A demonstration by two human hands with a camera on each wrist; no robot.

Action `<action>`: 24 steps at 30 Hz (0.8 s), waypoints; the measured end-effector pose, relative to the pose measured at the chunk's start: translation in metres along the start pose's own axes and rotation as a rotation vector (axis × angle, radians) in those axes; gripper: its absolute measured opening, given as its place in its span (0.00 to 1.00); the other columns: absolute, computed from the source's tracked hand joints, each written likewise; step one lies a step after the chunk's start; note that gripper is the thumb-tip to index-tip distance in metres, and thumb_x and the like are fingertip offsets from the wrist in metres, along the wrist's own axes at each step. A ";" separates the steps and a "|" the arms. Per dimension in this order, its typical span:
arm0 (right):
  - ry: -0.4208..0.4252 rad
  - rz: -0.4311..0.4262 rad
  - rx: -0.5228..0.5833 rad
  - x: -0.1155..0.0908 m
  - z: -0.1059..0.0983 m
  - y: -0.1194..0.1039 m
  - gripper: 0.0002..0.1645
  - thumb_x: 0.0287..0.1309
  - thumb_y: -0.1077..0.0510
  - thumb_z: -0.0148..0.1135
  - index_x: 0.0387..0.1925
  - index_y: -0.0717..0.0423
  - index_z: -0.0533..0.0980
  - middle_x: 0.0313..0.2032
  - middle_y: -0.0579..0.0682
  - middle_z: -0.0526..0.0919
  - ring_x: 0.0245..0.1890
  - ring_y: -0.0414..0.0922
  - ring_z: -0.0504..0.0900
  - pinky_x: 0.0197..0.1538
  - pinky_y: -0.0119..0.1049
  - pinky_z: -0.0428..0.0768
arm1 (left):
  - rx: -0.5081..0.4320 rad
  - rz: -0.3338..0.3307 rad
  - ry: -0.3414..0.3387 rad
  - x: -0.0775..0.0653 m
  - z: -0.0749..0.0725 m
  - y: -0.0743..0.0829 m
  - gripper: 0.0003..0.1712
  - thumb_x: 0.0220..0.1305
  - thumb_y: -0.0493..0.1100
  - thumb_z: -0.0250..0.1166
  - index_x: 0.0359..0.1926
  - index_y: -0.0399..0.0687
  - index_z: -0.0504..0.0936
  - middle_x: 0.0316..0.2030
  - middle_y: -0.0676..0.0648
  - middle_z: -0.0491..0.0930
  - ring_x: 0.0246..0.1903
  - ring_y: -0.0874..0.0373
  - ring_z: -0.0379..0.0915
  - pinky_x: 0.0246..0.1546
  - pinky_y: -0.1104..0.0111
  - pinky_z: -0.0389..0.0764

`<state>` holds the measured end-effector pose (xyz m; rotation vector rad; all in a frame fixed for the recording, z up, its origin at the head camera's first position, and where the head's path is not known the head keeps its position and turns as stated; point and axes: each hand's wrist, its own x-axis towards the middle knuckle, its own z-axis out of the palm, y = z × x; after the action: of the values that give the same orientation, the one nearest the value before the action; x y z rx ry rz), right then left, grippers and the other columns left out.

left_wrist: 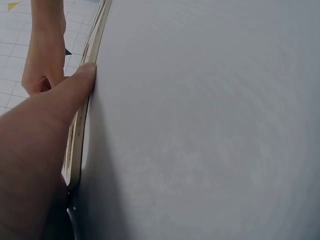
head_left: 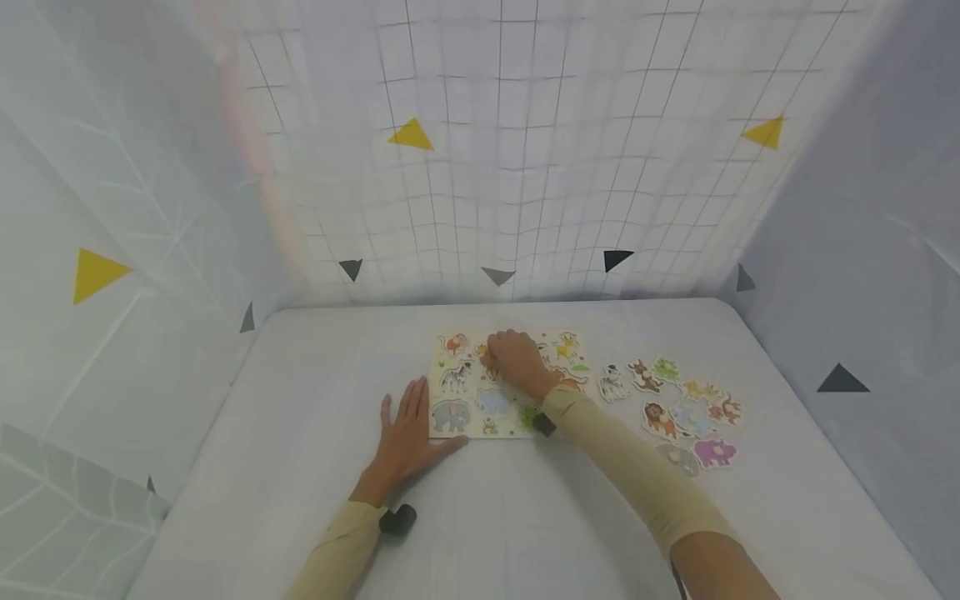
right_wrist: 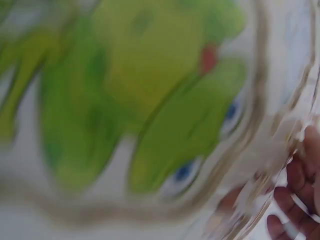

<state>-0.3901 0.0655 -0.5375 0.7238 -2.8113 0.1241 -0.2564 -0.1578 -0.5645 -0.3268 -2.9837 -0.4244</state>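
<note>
An animal puzzle board lies flat on the table, with a zebra, an elephant and other animals showing on it. My left hand rests spread at the board's left front corner. Its thumb touches the front edge in the left wrist view. Over the upper middle of the board, my right hand has its fingers curled downward and appears to pinch a small puzzle piece, mostly hidden by the fingers. The right wrist view shows a large green frog picture close to the camera, with blurred fingers beyond it.
Several loose animal pieces lie on the table right of the board, among them a zebra, a lion, a purple hippo and a grey elephant. A grid-patterned wall cloth hangs behind the white table.
</note>
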 end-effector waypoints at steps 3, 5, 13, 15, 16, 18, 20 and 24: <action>-0.038 -0.027 0.083 0.001 0.002 0.011 0.15 0.58 0.40 0.52 0.29 0.45 0.73 0.25 0.40 0.75 0.27 0.39 0.70 0.36 0.34 0.71 | 0.002 -0.003 -0.014 0.001 -0.002 0.001 0.65 0.42 0.80 0.50 0.70 0.45 0.40 0.72 0.48 0.41 0.72 0.53 0.36 0.67 0.44 0.36; -0.080 -0.049 0.139 0.001 0.001 0.018 0.14 0.57 0.40 0.52 0.31 0.43 0.75 0.27 0.38 0.77 0.30 0.38 0.70 0.38 0.34 0.71 | -0.004 -0.005 -0.025 0.001 -0.003 0.001 0.65 0.42 0.80 0.50 0.70 0.45 0.39 0.72 0.48 0.41 0.72 0.53 0.36 0.67 0.44 0.35; -0.134 -0.165 0.178 -0.005 -0.011 0.042 0.13 0.59 0.42 0.51 0.33 0.41 0.78 0.31 0.37 0.81 0.33 0.38 0.72 0.40 0.33 0.71 | 0.000 -0.015 -0.025 0.000 -0.007 0.001 0.65 0.42 0.81 0.49 0.70 0.46 0.39 0.72 0.49 0.41 0.72 0.53 0.36 0.68 0.45 0.36; -0.118 -0.187 0.191 -0.010 -0.014 0.050 0.11 0.60 0.44 0.51 0.32 0.41 0.77 0.29 0.36 0.80 0.31 0.39 0.70 0.38 0.32 0.69 | 0.000 -0.014 -0.020 0.001 -0.006 0.001 0.65 0.41 0.81 0.49 0.70 0.45 0.39 0.72 0.48 0.41 0.72 0.53 0.36 0.68 0.45 0.36; -0.117 -0.184 0.209 -0.013 -0.016 0.054 0.10 0.60 0.45 0.51 0.33 0.41 0.77 0.29 0.35 0.79 0.31 0.39 0.69 0.37 0.32 0.69 | -0.003 -0.013 -0.020 0.001 -0.006 0.001 0.65 0.41 0.81 0.49 0.70 0.46 0.39 0.72 0.49 0.41 0.72 0.53 0.36 0.68 0.45 0.36; -0.130 -0.149 0.267 -0.020 -0.023 0.062 0.10 0.60 0.47 0.52 0.37 0.41 0.77 0.31 0.34 0.79 0.32 0.38 0.68 0.36 0.32 0.68 | -0.013 0.000 -0.013 0.002 -0.004 0.001 0.65 0.42 0.80 0.50 0.70 0.45 0.40 0.72 0.48 0.41 0.72 0.52 0.37 0.67 0.44 0.36; -0.141 -0.125 0.305 -0.026 -0.031 0.072 0.10 0.60 0.48 0.53 0.40 0.42 0.77 0.33 0.34 0.79 0.33 0.37 0.68 0.37 0.32 0.69 | -0.008 0.008 -0.012 0.002 -0.003 0.001 0.65 0.42 0.81 0.49 0.70 0.45 0.39 0.71 0.47 0.41 0.71 0.51 0.37 0.67 0.44 0.36; -0.168 -0.111 0.301 -0.036 -0.047 0.092 0.10 0.59 0.51 0.54 0.41 0.44 0.78 0.37 0.37 0.80 0.36 0.38 0.70 0.41 0.35 0.72 | -0.006 -0.005 -0.014 0.002 0.000 0.001 0.66 0.41 0.81 0.49 0.70 0.46 0.38 0.72 0.48 0.41 0.72 0.53 0.36 0.67 0.45 0.35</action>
<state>-0.3942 0.1693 -0.5033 0.9977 -2.9353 0.4978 -0.2579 -0.1569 -0.5638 -0.3250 -2.9978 -0.4334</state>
